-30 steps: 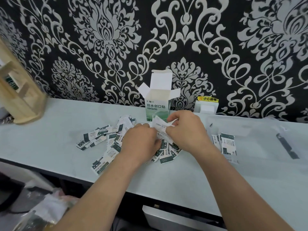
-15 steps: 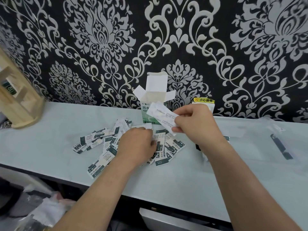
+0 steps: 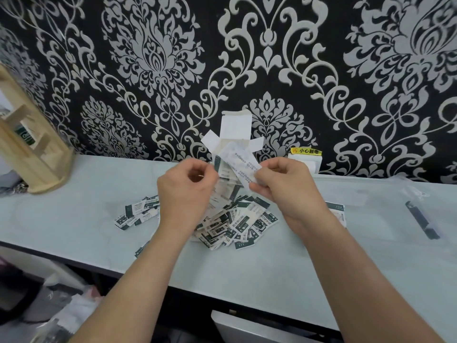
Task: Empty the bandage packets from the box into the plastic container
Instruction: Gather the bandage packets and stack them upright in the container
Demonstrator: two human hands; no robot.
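Right hand: I see the right hand (image 3: 288,188) raised above the counter (image 3: 74,219), thumb and forefinger pinching a white printed packet (image 3: 241,167) that slants up toward 11 o'clock.
Left hand: the left hand (image 3: 184,191), at 9 o'clock of the right, has curled fingers nipping a dark-edged packet (image 3: 217,165); how many it holds I cannot tell.
Box: the box (image 3: 235,131) stands upright at 12 o'clock of both hands, flaps open, against the wall.
Loose packets: the loose packets (image 3: 241,225) lie heaped on the counter below the hands, with a few strays at 9 o'clock.
Plastic container: on my feed the clear plastic container (image 3: 385,206) lies at 3 o'clock of the right hand, its outline faint, with a black strip (image 3: 422,220) on it.
Far left: a wooden rack (image 3: 32,154) stands at 9 o'clock.
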